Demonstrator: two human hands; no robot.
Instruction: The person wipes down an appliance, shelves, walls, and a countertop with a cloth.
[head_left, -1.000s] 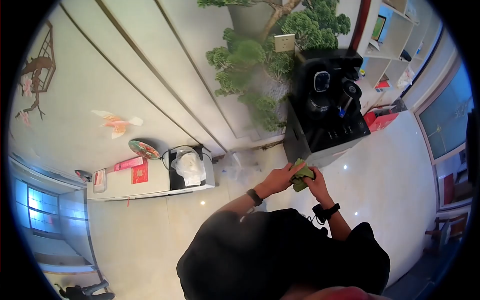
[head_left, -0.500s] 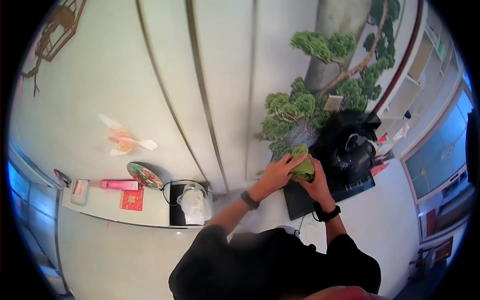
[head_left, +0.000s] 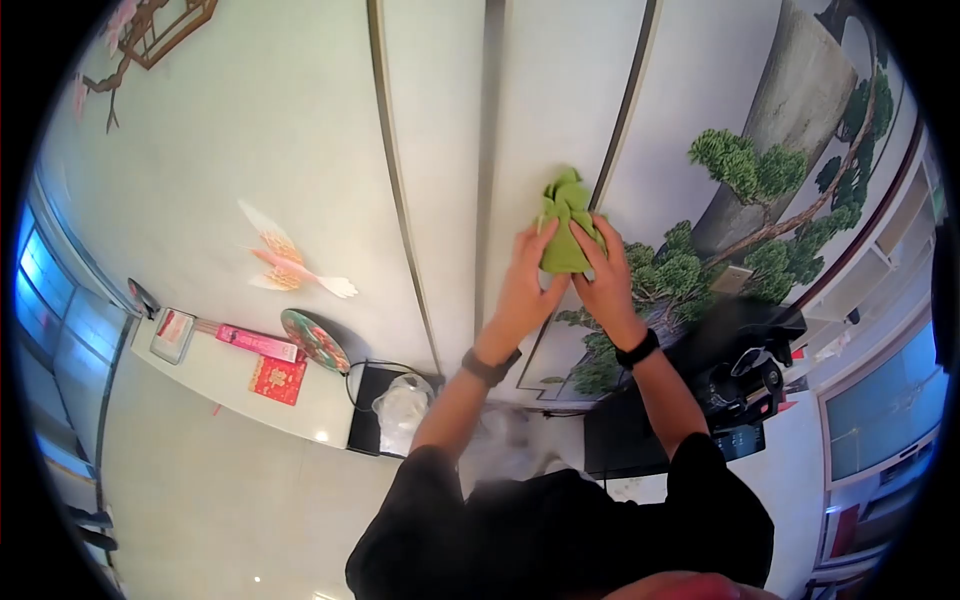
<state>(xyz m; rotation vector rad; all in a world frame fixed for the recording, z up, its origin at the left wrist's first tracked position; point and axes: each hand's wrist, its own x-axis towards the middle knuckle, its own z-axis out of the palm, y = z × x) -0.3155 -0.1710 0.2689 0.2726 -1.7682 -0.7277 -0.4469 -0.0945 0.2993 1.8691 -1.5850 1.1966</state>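
Note:
A crumpled green cloth (head_left: pixel 566 240) is held between my two hands, in front of the pale wall panel (head_left: pixel 555 90). My left hand (head_left: pixel 523 280) grips its left side, with the thumb pointing in below the cloth. On the right side, my right hand (head_left: pixel 606 285) has its fingers bent over the cloth. The top of the cloth sticks up past my fingertips in a loose fold. Whether the cloth touches the wall I cannot tell. Both wrists wear dark bands.
Dark equipment (head_left: pixel 740 385) stands on the low cabinet at right. Leftward are a bag of clear plastic (head_left: pixel 403 412), a round decorated plate (head_left: pixel 315 340), a pink box (head_left: pixel 258 342) and a red card (head_left: pixel 278 378). A wall switch (head_left: pixel 731 280) sits among the painted pine branches.
My hands have moved up and left with the cloth, away from the dark equipment to the wall panel. The cloth is more spread out now. My view has turned to the left.

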